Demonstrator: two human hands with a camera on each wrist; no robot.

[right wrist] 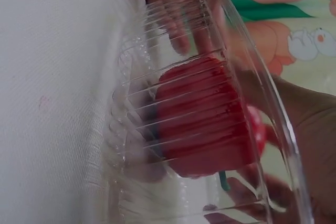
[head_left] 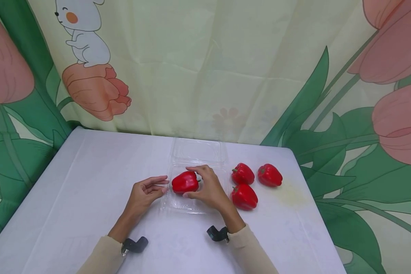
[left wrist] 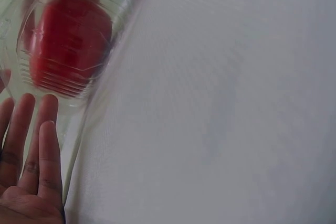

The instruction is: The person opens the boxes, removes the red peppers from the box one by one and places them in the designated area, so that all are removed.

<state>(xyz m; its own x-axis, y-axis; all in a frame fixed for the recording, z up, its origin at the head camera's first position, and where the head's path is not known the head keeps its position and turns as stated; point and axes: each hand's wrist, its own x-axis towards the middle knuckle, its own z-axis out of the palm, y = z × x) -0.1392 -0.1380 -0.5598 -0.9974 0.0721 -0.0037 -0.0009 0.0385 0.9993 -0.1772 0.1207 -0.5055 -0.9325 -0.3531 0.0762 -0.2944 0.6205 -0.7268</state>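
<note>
A clear plastic clamshell box lies with its lid folded back toward the curtain. Inside its base is a glossy red bell pepper on its side, green stem pointing right. My right hand holds this pepper at the stem end, forefinger on the far side and thumb on the near side. Beside the box's left wall is my left hand, fingers fairly straight and holding nothing. Through the ribbed clear wall, the right wrist view shows the pepper; the left wrist view shows it beyond the left fingertips.
Three more red bell peppers sit right of the box: one nearest the back, one in front, one farther right. The transparent lid reaches the white table's back edge. A printed curtain hangs behind.
</note>
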